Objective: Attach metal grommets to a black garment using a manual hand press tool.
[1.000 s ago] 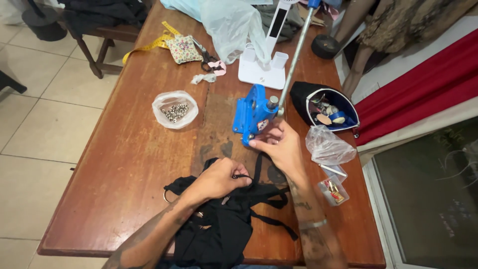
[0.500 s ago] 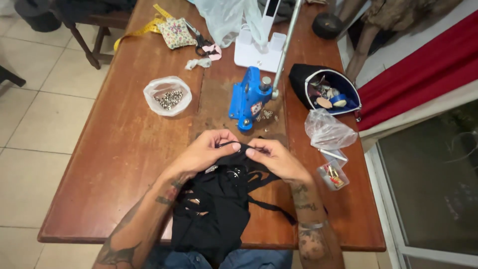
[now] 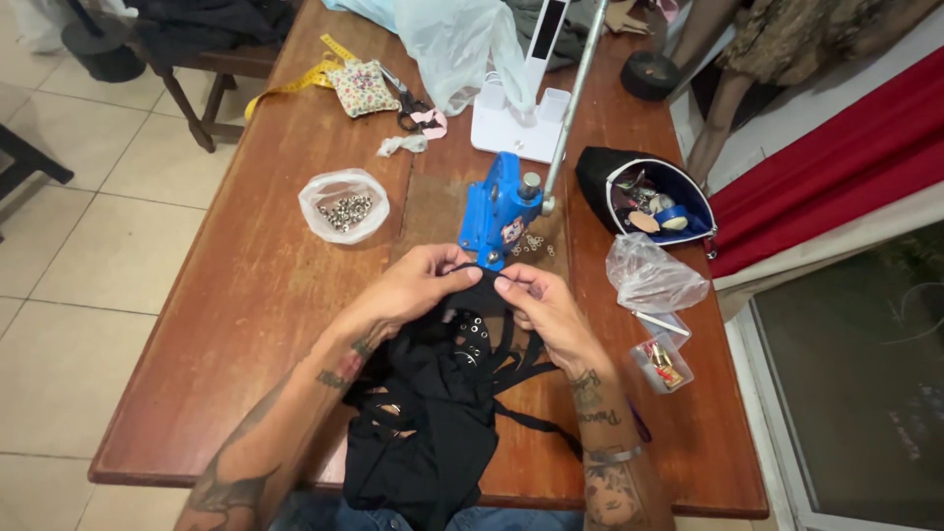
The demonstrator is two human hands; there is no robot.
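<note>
Left hand: the left hand (image 3: 418, 285) sits just left of the frame's centre, fingers curled, pinching the top edge of the black garment (image 3: 433, 413).
Right hand: the right hand (image 3: 541, 305) is just right of centre, thumb and fingertips closed on the same edge, close beside the left hand.
Garment: black fabric with straps and a row of small metal eyelets; its upper edge is held up between both hands, and the rest hangs down from them to the lower centre of the frame, over the near edge of the wooden table (image 3: 246, 324).
Press: a blue hand press (image 3: 497, 206) with a long metal lever stands directly above the hands in the picture, just beyond the held edge; loose eyelets lie at its base.
Bag of eyelets: a clear plastic bag of metal pieces (image 3: 344, 205) lies to the upper left of the left hand, well apart.
Pouch: an open black pouch (image 3: 644, 192) is at the upper right.
Right side: a crumpled clear bag (image 3: 649, 275) and a small clear box (image 3: 661, 362) lie right of the right hand.
Far end: a pincushion (image 3: 361, 87) and a yellow tape measure (image 3: 290, 84).
</note>
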